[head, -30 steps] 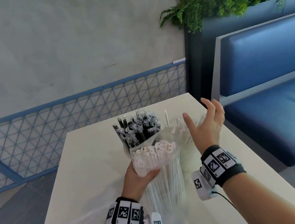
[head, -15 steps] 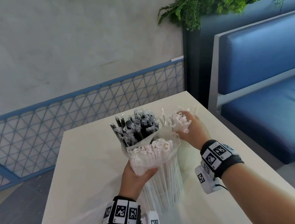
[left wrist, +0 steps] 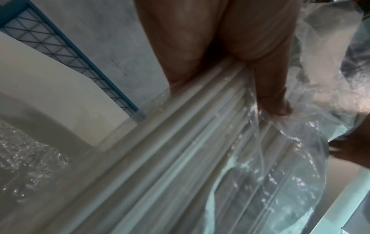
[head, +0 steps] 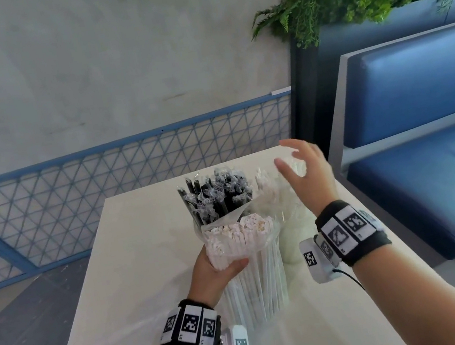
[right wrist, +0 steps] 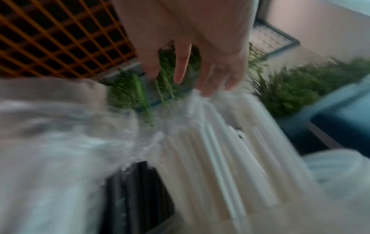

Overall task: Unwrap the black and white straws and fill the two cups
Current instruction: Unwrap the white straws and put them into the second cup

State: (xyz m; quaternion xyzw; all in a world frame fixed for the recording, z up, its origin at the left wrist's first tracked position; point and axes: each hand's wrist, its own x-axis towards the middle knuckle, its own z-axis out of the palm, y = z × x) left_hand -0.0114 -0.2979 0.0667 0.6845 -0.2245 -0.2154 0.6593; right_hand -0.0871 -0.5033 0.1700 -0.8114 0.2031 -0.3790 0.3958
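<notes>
right wrist view motion-blurred, right hand [right wrist: 192, 47] fingertips smeared; cups hidden behind bagged white straws [head: 247, 260]; both forearms cut off at bottom edge

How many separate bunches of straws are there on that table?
3. Black straws stand at the back; a white bunch stands right of them, under the right hand; the left hand grips the nearest white bunch, still bagged. Others may be hidden.

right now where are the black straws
In the head view, the black straws stand mid-table, just behind the white straws, left of the open right hand.
</notes>
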